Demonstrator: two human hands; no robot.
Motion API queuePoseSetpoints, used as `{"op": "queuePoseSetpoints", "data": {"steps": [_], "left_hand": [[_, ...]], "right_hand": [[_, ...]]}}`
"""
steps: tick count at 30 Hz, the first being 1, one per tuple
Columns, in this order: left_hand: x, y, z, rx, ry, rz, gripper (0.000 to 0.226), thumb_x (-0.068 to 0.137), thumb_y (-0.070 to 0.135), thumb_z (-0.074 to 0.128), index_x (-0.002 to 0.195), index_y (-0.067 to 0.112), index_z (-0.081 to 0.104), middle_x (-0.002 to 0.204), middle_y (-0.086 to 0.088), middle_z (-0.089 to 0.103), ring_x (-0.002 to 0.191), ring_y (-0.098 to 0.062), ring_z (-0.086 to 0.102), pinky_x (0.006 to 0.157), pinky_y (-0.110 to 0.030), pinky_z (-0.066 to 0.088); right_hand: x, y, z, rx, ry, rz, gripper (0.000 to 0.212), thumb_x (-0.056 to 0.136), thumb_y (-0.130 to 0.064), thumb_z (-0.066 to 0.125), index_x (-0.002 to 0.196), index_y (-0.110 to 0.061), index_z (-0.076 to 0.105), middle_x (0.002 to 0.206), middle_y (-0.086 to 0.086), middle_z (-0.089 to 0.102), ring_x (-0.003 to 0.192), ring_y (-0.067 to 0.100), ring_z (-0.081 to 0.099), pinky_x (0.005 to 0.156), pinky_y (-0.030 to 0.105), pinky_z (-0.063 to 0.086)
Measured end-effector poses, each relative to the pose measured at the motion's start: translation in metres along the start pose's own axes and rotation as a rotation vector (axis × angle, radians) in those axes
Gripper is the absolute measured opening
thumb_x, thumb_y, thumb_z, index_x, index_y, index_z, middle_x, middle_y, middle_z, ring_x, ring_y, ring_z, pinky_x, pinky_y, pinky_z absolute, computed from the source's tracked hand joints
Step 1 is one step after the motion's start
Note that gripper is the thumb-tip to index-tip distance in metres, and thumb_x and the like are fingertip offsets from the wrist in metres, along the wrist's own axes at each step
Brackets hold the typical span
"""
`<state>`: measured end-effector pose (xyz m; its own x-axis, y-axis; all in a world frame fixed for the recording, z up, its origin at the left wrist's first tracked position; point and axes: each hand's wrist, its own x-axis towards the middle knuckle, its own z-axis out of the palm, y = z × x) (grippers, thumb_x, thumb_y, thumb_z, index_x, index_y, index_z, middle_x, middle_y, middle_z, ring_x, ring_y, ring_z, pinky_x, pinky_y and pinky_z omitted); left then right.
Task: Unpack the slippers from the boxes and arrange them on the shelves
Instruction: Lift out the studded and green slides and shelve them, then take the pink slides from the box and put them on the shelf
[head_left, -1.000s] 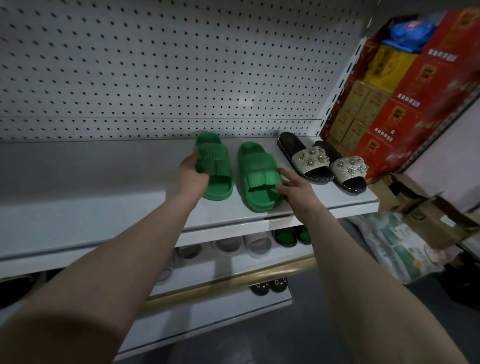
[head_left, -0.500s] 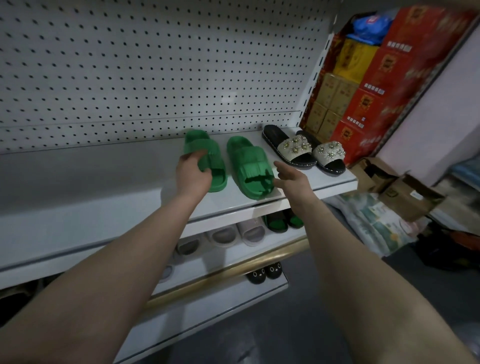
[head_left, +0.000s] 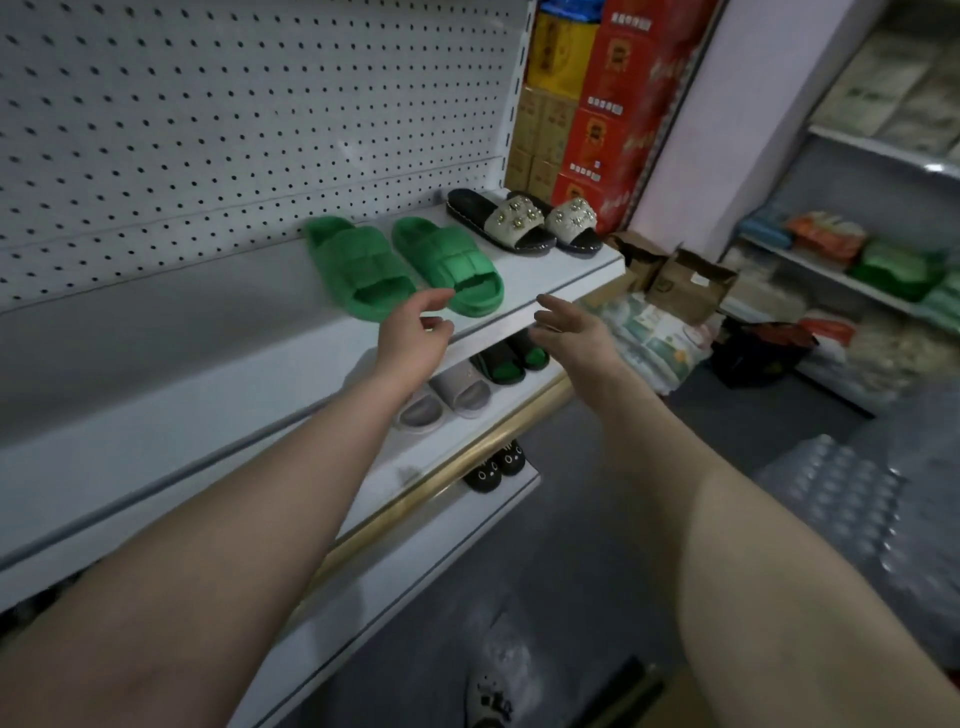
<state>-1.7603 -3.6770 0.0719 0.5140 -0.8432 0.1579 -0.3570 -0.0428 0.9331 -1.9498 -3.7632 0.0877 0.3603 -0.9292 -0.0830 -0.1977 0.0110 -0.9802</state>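
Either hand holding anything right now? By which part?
Nothing held: left hand and right hand are both open, just in front of the green slippers.

Two bare forearms lead to a bare left hand (head_left: 410, 332) and right hand (head_left: 571, 327). Below, a blurred pale shoe (head_left: 493, 696) with dark marks.

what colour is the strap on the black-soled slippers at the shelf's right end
Beige with small flower-like studs, on the black-soled flat slippers; head view.

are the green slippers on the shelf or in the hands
On the shelf. The green slippers lie flat, side by side; the left hand and right hand are open, holding neither.
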Motion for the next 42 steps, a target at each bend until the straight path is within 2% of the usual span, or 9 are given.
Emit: {"op": "queuePoseSetpoints", "data": {"steps": [5,9,14,21,24,31,36,39,42], "left_hand": [[-0.047,-0.007,0.014,-0.043,-0.182,0.000,0.037,0.090,0.008,0.060,0.123,0.025,0.064,0.117,0.007,0.064,0.101,-0.011,0.063,0.088,-0.023,0.049],[-0.089,-0.005,0.037,-0.040,-0.338,0.029,0.038,0.090,0.007,0.062,0.126,0.019,0.062,0.118,0.002,0.065,0.101,-0.010,0.061,0.094,-0.025,0.048],[-0.139,-0.007,0.084,-0.047,-0.541,0.053,0.038,0.090,0.008,0.063,0.126,0.019,0.062,0.116,0.001,0.063,0.105,-0.017,0.062,0.090,-0.027,0.049],[-0.198,-0.002,0.169,-0.008,-0.824,0.102,0.038,0.090,0.008,0.064,0.127,0.019,0.061,0.114,0.003,0.061,0.104,-0.012,0.061,0.090,-0.024,0.048],[-0.225,0.003,0.210,0.000,-0.936,0.095,0.038,0.091,0.008,0.064,0.128,0.017,0.060,0.117,0.001,0.062,0.104,-0.009,0.059,0.085,-0.015,0.041],[-0.285,0.008,0.310,0.079,-1.187,0.086,0.038,0.091,0.014,0.066,0.128,0.019,0.060,0.120,-0.001,0.063,0.112,-0.018,0.061,0.099,-0.036,0.049],[-0.319,0.011,0.373,0.146,-1.296,0.117,0.039,0.091,0.021,0.065,0.129,0.022,0.058,0.122,-0.001,0.063,0.110,-0.019,0.061,0.098,-0.041,0.050],[-0.338,0.006,0.401,0.178,-1.345,0.096,0.040,0.092,0.022,0.065,0.131,0.021,0.057,0.124,-0.001,0.061,0.111,-0.018,0.059,0.096,-0.033,0.047],[-0.355,-0.002,0.425,0.217,-1.419,0.073,0.042,0.092,0.024,0.064,0.133,0.023,0.055,0.124,0.001,0.060,0.111,-0.017,0.059,0.088,-0.027,0.046]], "right_hand": [[-0.069,0.025,-0.004,0.016,0.089,0.038,0.057,0.088,0.004,0.065,0.141,-0.014,0.052,0.134,0.010,0.058,0.119,0.020,0.057,0.105,0.038,0.047],[-0.126,0.049,-0.015,0.040,0.200,0.086,0.056,0.088,0.005,0.066,0.141,-0.010,0.052,0.126,0.011,0.060,0.102,0.011,0.061,0.094,0.029,0.050],[-0.193,0.092,-0.044,0.027,0.340,0.175,0.056,0.087,0.006,0.066,0.140,-0.008,0.053,0.131,0.017,0.060,0.111,0.019,0.060,0.091,0.028,0.050],[-0.266,0.139,-0.103,0.103,0.553,0.292,0.056,0.087,0.014,0.062,0.141,0.001,0.048,0.134,0.026,0.055,0.119,0.029,0.057,0.089,0.027,0.051],[-0.297,0.160,-0.130,0.137,0.645,0.350,0.056,0.088,0.010,0.063,0.141,-0.005,0.050,0.134,0.021,0.057,0.118,0.027,0.058,0.094,0.030,0.049],[-0.371,0.211,-0.202,0.216,0.843,0.490,0.054,0.089,0.000,0.067,0.139,-0.013,0.055,0.132,0.010,0.060,0.109,0.018,0.062,0.084,0.027,0.052],[-0.410,0.239,-0.248,0.250,0.961,0.563,0.046,0.088,0.001,0.067,0.105,-0.041,0.068,0.117,-0.001,0.063,0.104,0.014,0.061,0.080,0.022,0.049],[-0.429,0.264,-0.265,0.282,1.021,0.653,0.047,0.087,-0.004,0.069,0.127,-0.028,0.065,0.113,-0.002,0.064,0.105,0.013,0.062,0.082,0.024,0.049],[-0.443,0.291,-0.274,0.309,1.074,0.737,0.051,0.086,-0.007,0.070,0.133,-0.025,0.061,0.118,0.001,0.064,0.104,0.013,0.062,0.082,0.028,0.051]]}}
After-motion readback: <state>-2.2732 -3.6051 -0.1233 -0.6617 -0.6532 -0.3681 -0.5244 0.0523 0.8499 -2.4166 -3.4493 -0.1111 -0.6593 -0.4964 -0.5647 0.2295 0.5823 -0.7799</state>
